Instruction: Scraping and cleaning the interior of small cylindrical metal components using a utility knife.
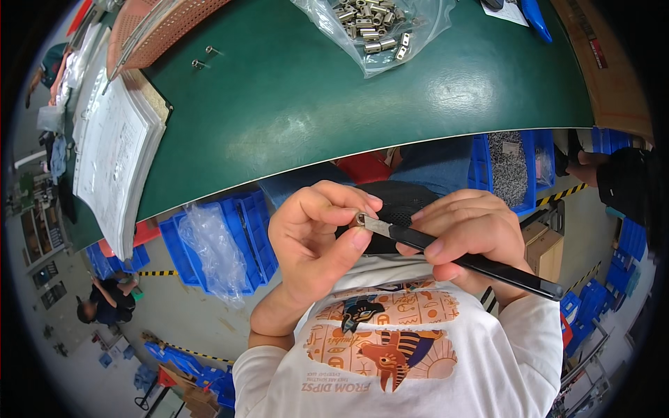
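Note:
My left hand (311, 235) pinches a small metal fitting (359, 219) between thumb and fingertips, above my lap. In my right hand (471, 233) is a black-handled utility knife (481, 263), held slantwise with its handle end out to the right. The tip of its flat blade (377, 226) meets the fitting at my left fingertips. My left fingers hide most of the fitting. On the table beyond my hands lies a clear plastic bag (425, 21) with several metal fittings (369, 17) in it.
The green table (293, 111) has a curved-looking near edge beyond my hands. Two small metal pieces (203, 58) lie near a pink perforated basket (157, 35). Stacked papers (118, 150) overhang at left. Blue bins (230, 240) stand below the table; another person (108, 299) is at far left.

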Tool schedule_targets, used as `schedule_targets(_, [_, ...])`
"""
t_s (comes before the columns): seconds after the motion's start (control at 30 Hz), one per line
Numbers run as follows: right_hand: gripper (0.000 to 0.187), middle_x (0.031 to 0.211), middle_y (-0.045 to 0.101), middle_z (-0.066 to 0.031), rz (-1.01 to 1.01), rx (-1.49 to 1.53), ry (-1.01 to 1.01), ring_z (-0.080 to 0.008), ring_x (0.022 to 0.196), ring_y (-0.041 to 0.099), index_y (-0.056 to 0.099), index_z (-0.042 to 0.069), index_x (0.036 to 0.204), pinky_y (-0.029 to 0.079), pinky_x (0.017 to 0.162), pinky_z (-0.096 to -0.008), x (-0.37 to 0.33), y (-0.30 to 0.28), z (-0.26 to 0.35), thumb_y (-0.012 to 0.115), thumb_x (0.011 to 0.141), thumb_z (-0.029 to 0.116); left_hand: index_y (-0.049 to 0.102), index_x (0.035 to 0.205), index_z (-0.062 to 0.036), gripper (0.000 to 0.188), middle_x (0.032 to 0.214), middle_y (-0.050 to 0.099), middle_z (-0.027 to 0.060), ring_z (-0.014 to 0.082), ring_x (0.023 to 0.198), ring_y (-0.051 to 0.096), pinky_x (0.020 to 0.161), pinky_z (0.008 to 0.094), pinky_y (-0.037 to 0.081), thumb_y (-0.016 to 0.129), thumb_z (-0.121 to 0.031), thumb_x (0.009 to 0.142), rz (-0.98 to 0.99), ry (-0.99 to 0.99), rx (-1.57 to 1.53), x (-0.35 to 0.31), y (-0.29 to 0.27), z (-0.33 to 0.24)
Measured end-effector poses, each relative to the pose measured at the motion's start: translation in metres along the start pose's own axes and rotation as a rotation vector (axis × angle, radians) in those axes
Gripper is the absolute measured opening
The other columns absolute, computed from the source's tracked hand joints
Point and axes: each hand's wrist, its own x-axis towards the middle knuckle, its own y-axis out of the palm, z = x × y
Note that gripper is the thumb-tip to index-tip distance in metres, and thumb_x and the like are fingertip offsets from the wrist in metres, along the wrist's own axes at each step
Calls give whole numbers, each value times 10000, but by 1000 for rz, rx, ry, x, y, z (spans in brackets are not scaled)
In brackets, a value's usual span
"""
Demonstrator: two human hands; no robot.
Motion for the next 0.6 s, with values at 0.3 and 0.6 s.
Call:
schedule_targets(0.3, [189, 747, 656, -87, 1, 21, 1, -220, 660, 655, 586, 39, 870, 537, 646, -325, -1, 2, -2, 703, 759, 137, 511, 889, -16, 195, 952, 564, 158, 246, 958, 568, 829, 345, 462, 585, 103, 753, 10, -14, -43, 0, -1, 1])
schedule_targets(0.6, [243, 750, 667, -81, -15, -60, -52, -216, 685, 662, 633, 34, 929, 535, 687, -330, 0, 2, 0, 642, 818, 250, 517, 900, -24, 170, 962, 570, 157, 232, 970, 564, 841, 331, 453, 555, 95, 784, -27, -78, -153, -2, 0, 0])
